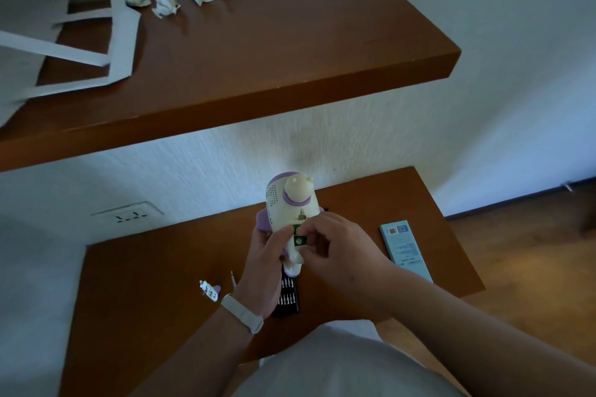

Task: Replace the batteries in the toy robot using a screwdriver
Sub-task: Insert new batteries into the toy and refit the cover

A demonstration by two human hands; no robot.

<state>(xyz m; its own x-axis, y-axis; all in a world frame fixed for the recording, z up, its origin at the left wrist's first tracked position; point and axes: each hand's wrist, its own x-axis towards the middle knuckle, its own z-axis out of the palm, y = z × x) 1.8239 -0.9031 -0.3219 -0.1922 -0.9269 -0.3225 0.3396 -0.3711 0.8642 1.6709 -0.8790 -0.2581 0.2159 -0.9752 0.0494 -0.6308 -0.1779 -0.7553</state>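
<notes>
Subject: white-and-purple plastic toy robot (290, 203), held above brown wooden table (161, 284), long axis pointing away from the person | Grip: left hand (264, 271) wraps its lower body | Action: right hand (338, 245), nearer the open compartment, pinches green battery (299, 239) mid-body.

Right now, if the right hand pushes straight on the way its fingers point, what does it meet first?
The green battery in the toy robot: fingertips of the right hand seem to pinch it. Just beyond is the left hand, its thumb, though depth is unclear.
</notes>
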